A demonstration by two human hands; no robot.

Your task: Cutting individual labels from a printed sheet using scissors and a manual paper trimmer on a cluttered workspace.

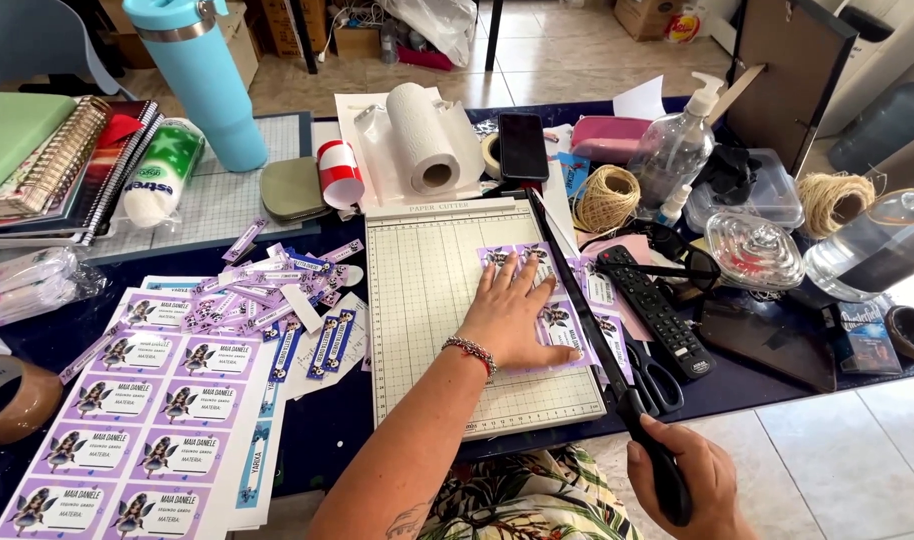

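Fingers of my left hand [512,315] are spreading flat and pressing the purple label sheet [562,325] down onto the gridded bed of the paper cutter [427,290]; nothing pinched, just palm and fingertips bearing on the sheet near the right edge of the board. My right hand [682,480] is wrapping tight around the black handle of the cutter blade arm [577,290], which is slanting across the sheet's right side, with part of the sheet poking out beyond it.

To my eye, doing this well is coming down to keeping that sheet square against the grid lines and holding my fingertips clear of the blade's edge; they are sitting just beside it now. Steady downward pressure should be stopping the sheet from creeping.

Cut purple strips [267,290] are piling to the left of the board, uncut label sheets [137,420] lying near them, and scissors [657,380] and a remote control [652,310] are resting just right of the blade.
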